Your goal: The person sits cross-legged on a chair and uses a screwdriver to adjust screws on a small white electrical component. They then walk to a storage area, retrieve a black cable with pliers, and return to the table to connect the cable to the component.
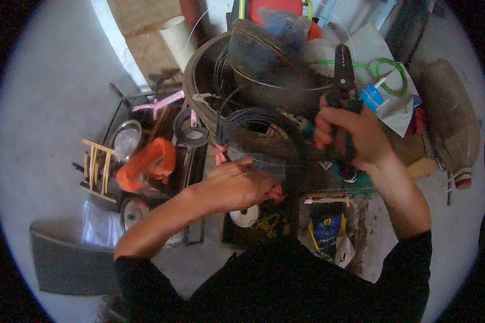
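My left hand (240, 185) is closed at the lower side of a coil of black cable (258, 118), its fingers curled against the strands. A pink strip (221, 154) is tied round the coil's left side. My right hand (355, 132) grips a pair of dark wire strippers (344, 70), with the holed jaws pointing up and away from me. Motion blurs the fingers of the right hand. Beyond the coil stands a large dark round tub (196, 75), with a dark curved container (253, 51) lying in it.
Left of the tub are an orange plastic piece (145, 164), a black tape roll (191, 132) and a small wooden rack (97, 167). A green cable (396, 78) and a blue-labelled item (372, 97) sit at right. A large brown bottle (452, 118) stands beyond. A white disc (244, 216) lies near me.
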`<state>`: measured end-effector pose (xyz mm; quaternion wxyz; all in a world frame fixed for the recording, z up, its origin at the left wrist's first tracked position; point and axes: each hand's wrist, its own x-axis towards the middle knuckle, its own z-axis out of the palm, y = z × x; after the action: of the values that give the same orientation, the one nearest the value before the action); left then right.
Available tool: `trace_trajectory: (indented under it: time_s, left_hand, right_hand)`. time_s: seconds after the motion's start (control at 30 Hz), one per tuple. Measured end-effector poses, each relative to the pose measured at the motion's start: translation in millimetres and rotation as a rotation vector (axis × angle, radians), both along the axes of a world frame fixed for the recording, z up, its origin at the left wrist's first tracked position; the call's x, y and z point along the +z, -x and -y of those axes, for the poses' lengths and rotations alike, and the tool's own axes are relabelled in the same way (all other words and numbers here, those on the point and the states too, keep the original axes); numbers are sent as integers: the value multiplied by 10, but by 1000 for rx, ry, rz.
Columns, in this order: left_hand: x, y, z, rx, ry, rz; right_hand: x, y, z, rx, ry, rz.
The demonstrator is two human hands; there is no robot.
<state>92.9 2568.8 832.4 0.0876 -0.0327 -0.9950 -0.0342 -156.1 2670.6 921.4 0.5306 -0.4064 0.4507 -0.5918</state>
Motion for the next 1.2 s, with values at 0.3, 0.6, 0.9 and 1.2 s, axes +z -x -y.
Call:
trace_trajectory:
  time_s: [0.3, 0.6, 0.9, 1.2]
  left_hand:
    - [-312, -850, 457, -119, 674, 424]
    - [-106, -771, 564, -112, 879, 251]
    - [-571, -65, 352, 372, -230, -604]
    - [-102, 326, 403, 159, -1186, -717]
  right_hand:
    - [304, 931, -118, 92, -320, -766]
    - [611, 1015, -261, -278, -53, -1002]
    - [1299, 994, -70, -376, 56, -1151]
    - [1829, 721, -49, -526, 108, -1422]
